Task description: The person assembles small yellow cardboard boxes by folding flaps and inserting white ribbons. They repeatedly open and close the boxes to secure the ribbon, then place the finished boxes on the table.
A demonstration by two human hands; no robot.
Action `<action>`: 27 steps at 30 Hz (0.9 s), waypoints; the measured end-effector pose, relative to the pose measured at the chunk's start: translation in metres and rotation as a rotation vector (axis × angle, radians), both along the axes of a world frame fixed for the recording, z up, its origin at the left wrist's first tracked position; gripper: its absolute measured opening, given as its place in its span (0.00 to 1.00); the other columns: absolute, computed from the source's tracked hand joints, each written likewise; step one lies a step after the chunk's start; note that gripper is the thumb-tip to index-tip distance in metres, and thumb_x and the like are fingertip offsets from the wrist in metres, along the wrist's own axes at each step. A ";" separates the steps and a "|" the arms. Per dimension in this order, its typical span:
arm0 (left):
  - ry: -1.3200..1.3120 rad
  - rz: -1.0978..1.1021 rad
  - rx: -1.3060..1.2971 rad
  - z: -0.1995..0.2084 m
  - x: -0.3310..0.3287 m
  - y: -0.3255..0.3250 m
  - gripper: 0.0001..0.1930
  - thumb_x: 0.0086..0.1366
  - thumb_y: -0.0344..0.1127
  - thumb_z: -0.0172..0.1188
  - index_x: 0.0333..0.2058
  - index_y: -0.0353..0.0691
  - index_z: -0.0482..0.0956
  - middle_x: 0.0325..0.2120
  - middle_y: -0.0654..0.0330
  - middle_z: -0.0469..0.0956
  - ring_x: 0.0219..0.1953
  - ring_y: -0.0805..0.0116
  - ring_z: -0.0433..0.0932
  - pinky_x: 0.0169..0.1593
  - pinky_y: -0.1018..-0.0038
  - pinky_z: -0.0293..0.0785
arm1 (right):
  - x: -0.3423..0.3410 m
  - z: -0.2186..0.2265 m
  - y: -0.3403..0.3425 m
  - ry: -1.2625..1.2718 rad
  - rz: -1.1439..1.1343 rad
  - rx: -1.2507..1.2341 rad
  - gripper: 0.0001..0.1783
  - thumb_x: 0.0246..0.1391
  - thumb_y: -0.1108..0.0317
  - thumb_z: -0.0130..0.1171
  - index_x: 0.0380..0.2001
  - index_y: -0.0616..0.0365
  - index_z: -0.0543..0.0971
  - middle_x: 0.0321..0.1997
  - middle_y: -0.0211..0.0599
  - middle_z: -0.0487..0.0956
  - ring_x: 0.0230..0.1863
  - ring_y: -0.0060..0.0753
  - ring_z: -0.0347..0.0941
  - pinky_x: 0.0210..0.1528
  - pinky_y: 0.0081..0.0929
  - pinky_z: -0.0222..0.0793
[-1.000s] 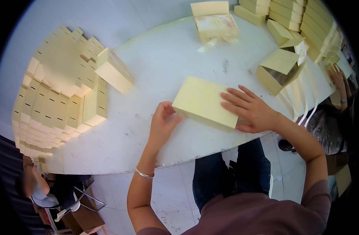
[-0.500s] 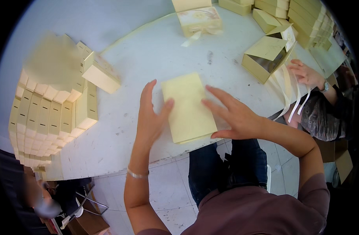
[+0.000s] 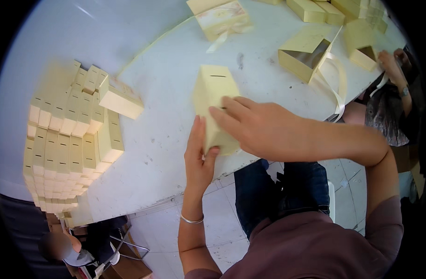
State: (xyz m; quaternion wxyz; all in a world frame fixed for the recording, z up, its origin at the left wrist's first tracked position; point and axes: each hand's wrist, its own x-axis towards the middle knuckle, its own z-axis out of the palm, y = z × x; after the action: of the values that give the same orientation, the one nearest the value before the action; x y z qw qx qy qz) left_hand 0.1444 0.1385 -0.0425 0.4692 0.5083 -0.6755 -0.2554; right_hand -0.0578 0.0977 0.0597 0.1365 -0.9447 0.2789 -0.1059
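Note:
A pale cream cardboard box [image 3: 217, 83] stands on its edge on the table in front of me, with a narrow dark slot in its far upward-facing side. My left hand [image 3: 199, 158] holds it low on the left, fingers along its side and thumb at the near end. Across the box's right side reaches my right hand [image 3: 254, 123]. Its fingertips are at the upward face, beside a second dark spot partly covered by them. Motion blurs these fingers, so I cannot make out whether they pinch anything.
Stacked slotted cream boxes [image 3: 61, 153] rise at the left, with one box [image 3: 120, 100] lying tilted beside them. An open box with a ribbon [image 3: 222, 21] sits at the far side. At the right are another open box [image 3: 301, 56], loose white ribbons [image 3: 338, 88] and a co-worker's hand [image 3: 392, 67].
The box has gone from lying flat to standing on its edge, showing its slotted side. My left hand has closed on it, and my right hand has moved left over it.

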 end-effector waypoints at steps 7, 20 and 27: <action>1.060 0.104 0.467 0.005 -0.045 0.035 0.19 0.68 0.40 0.44 0.53 0.38 0.61 0.50 0.54 0.68 0.38 0.68 0.76 0.35 0.73 0.77 | 0.009 -0.033 -0.067 -0.683 -0.170 0.299 0.20 0.51 0.62 0.58 0.43 0.63 0.71 0.44 0.43 0.70 0.49 0.35 0.67 0.49 0.28 0.64; -0.183 0.018 -0.026 -0.001 -0.052 0.027 0.44 0.48 0.44 0.66 0.60 0.36 0.53 0.60 0.40 0.45 0.62 0.46 0.51 0.58 0.59 0.56 | -0.011 -0.062 -0.078 -0.073 -0.598 -0.174 0.17 0.48 0.55 0.55 0.26 0.61 0.75 0.28 0.44 0.76 0.33 0.48 0.74 0.33 0.39 0.68; -0.181 0.149 0.021 0.000 -0.070 0.046 0.45 0.48 0.41 0.63 0.61 0.34 0.47 0.61 0.40 0.43 0.63 0.47 0.47 0.60 0.59 0.52 | -0.051 -0.039 -0.066 0.009 -0.256 0.029 0.21 0.47 0.60 0.55 0.41 0.63 0.71 0.44 0.52 0.71 0.41 0.50 0.72 0.40 0.37 0.69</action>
State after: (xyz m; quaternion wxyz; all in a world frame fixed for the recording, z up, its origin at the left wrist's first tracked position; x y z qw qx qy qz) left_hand 0.0747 0.1844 -0.0423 0.4185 0.5828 -0.6729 -0.1800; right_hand -0.1089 0.0320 0.0203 0.1341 -0.8998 0.3992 -0.1140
